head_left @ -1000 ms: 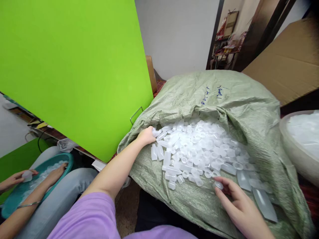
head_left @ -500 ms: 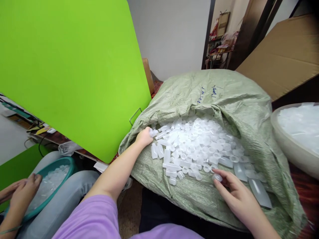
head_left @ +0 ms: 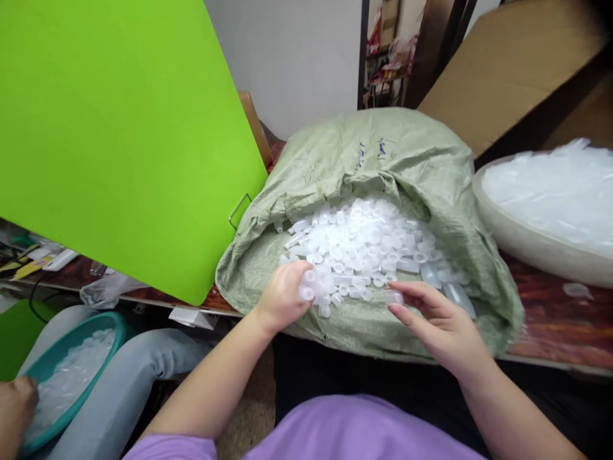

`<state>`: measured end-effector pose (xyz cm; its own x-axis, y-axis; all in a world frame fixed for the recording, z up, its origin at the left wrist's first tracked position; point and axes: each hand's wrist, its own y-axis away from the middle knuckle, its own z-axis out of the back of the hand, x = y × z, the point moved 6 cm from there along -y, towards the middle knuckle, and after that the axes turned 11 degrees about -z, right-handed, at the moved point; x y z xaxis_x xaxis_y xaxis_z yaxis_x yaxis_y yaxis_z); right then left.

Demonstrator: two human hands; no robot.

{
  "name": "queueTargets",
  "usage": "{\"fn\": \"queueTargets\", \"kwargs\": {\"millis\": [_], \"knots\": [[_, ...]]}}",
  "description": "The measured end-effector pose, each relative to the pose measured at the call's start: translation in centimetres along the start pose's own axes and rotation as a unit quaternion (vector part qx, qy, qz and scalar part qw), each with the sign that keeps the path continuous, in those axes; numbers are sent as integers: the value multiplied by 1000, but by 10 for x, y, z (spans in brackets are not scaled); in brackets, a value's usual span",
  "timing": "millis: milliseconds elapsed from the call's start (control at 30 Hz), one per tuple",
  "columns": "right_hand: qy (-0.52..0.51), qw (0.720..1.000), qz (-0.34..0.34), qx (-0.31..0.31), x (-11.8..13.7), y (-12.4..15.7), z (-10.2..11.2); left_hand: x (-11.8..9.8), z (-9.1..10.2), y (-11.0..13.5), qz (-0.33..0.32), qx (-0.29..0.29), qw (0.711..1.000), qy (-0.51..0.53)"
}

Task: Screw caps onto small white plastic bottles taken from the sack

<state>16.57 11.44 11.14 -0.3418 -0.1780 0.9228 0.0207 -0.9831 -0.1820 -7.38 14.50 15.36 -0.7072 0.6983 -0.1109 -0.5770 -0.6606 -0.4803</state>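
Note:
An opened pale green woven sack (head_left: 383, 144) lies in front of me, with a pile of small translucent plastic tubes (head_left: 357, 236) spilling from its mouth. Several of these tubes (head_left: 313, 286) are bunched in my left hand (head_left: 282, 297), round open ends facing right; the fist is closed around them over the sack's near left part. To the right, my right hand (head_left: 438, 316) pinches a single clear plastic tube (head_left: 393, 296) between thumb and fingertips, just in front of the pile. A small gap separates the two hands.
A wide bowl (head_left: 536, 246) heaped with similar pieces stands at right, before a cardboard sheet (head_left: 507, 70). A large green board (head_left: 115, 140) leans at left. Below it, a co-worker's hand (head_left: 16, 406) is beside a teal basin (head_left: 90, 377) of plastic pieces.
My left hand has come back from the pile's left edge toward me and holds a bunch of tubes. My right hand has lifted its piece nearer the left hand. The view has shifted right.

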Motion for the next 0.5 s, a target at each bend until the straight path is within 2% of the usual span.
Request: {"fn": "queueTargets", "kwargs": {"millis": [100, 200, 367, 500], "knots": [[17, 994, 98, 52, 38, 17, -11, -51, -3, 6, -73, -11, 996, 45], [35, 986, 134, 88, 49, 34, -17, -77, -8, 12, -76, 8, 993, 89], [83, 966, 145, 198, 36, 72, -13, -102, -21, 25, -9, 127, 972, 195], [133, 952, 74, 266, 21, 94, -5, -119, -35, 39, 85, 240, 918, 304]]}}
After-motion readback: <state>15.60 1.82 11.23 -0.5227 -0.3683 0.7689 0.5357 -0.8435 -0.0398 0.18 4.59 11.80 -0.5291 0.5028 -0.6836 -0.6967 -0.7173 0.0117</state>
